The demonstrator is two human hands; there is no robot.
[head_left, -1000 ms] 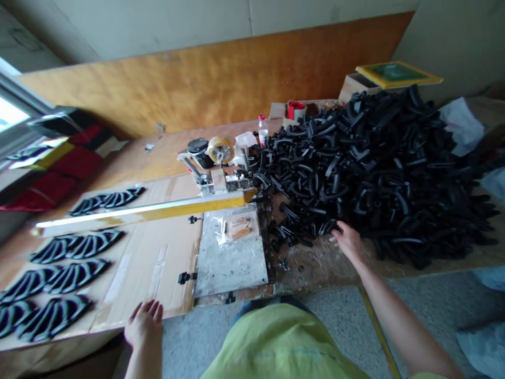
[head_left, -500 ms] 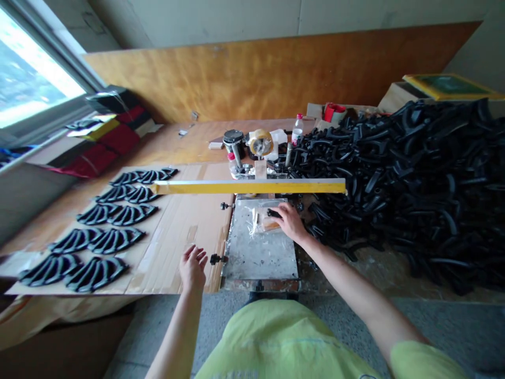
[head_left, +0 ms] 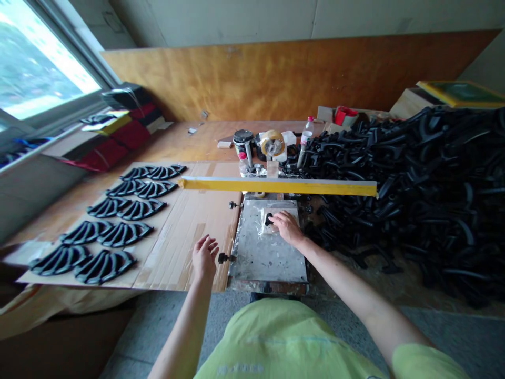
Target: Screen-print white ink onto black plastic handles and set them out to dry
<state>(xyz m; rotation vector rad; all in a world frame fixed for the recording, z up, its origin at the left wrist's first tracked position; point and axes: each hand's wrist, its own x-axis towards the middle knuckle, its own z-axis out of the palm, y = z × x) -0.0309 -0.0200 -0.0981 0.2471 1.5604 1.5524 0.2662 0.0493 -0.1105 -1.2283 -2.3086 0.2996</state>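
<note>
My right hand (head_left: 287, 227) is over the grey metal plate (head_left: 256, 263), its fingertips closed on a small black part (head_left: 269, 219). That part sits at a taped, clear-wrapped patch (head_left: 263, 227) on the plate. My left hand (head_left: 205, 256) hovers above the cardboard sheet (head_left: 165, 237), just left of a black knob (head_left: 223, 258), with fingers curled and apart and nothing visible in them. A yellow-edged bar (head_left: 276, 186) spans above the plate's far end. Black fan-shaped pieces (head_left: 104, 266) lie in rows on the cardboard's left side.
A large heap of black parts (head_left: 394, 158) covers the right side. Behind the bar stand a tape roll (head_left: 272, 143), a dark can (head_left: 242, 138) and a bottle (head_left: 306, 130). Red and black boxes (head_left: 130, 126) are by the window. A wooden board (head_left: 284, 79) stands along the back.
The view has shifted, so the scene sits further right. My right hand has brought the black part down onto the patch on the plate. My left hand keeps nearly the same pose.
</note>
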